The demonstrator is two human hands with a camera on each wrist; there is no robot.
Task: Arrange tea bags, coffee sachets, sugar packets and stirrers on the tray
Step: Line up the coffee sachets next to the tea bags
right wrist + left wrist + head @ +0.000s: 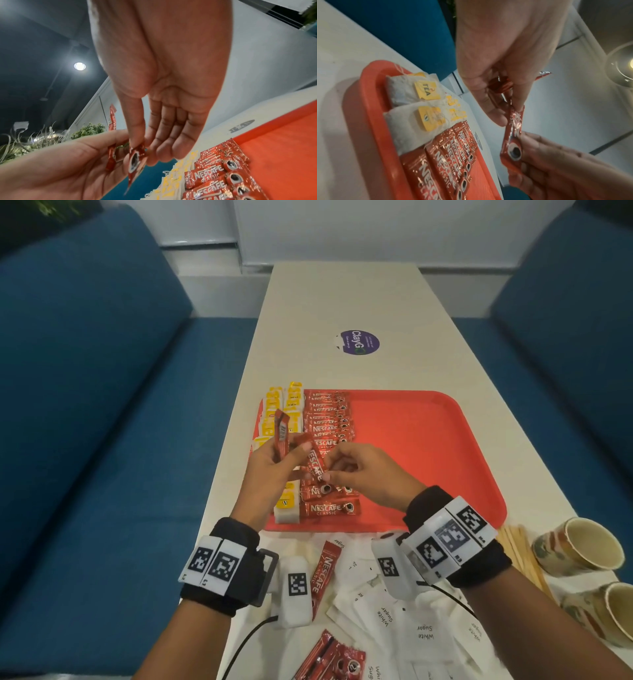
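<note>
My left hand (291, 455) is raised over the tray's left side and grips a few red coffee sachets; one (281, 436) sticks up from the fist. My right hand (329, 470) pinches the lower end of another held sachet (315, 464) between thumb and fingertips, close up in the left wrist view (513, 129) and the right wrist view (135, 161). On the red tray (428, 446) a column of yellow-tagged tea bags (282, 405) lies along the left edge. A row of coffee sachets (329, 426) lies beside the tea bags.
White sugar packets (394, 614) and loose coffee sachets (323, 573) are scattered on the table in front of the tray. Wooden stirrers (524, 553) and two paper cups (579, 546) sit at the right. Blue sofas flank the narrow table.
</note>
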